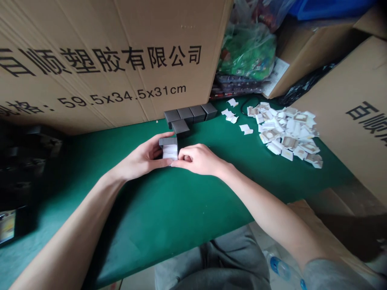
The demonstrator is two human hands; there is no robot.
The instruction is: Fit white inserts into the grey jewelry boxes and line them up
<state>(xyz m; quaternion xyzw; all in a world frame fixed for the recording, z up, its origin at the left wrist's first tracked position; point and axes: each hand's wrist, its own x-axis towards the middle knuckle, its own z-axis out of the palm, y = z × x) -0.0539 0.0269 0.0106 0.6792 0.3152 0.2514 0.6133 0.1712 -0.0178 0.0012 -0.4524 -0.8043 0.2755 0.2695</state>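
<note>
My left hand [142, 157] is closed around a small dark grey box [168, 141], thumb along its near side and fingers behind it. White lining or paper [169, 152] shows inside the box, which looks opened toward me. At its right edge my right hand [198, 159] has curled fingers and the thumb pressed to the near corner. Whether those fingertips also pinch the white part is hidden. Just beyond my hands sits one closed grey box [180, 127], in front of a row of several similar boxes [185, 114].
A pile of folded white card pieces [287, 131] lies on the green tabletop [169, 209] at right, with a few loose pieces [246, 129] nearer the boxes. Large cartons [115, 80] stand behind and to the right. Bagged green items [248, 52] are stacked at the back. Dark objects [27, 157] line the left.
</note>
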